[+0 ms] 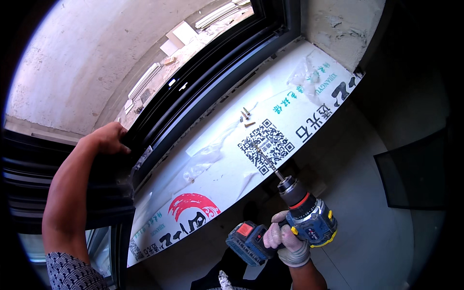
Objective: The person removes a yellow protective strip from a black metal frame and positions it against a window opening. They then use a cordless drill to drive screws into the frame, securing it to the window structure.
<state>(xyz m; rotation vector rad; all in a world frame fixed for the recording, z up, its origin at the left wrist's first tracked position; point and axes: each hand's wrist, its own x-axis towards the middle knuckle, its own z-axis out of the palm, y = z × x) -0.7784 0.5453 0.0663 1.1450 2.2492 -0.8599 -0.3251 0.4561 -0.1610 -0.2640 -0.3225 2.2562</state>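
Observation:
My right hand (288, 241), in a pale work glove, is closed round the handle of a blue and black cordless drill (309, 217). A long drill bit (267, 159) points up and left from its chuck, over the printed film on the window sill (232, 169). My bare left hand (112, 137) grips the dark window frame (193, 92) near the sill's left end; its fingertips are partly hidden. Several small screws (246, 115) lie loose on the sill beyond the bit's tip.
Crumpled clear plastic (205, 162) lies on the sill, with more of it (304, 72) toward the far right end. A rough wall (340, 34) closes off that end. Outside the window are stacked pale boards (181, 36). A dark mesh panel (413, 169) stands at right.

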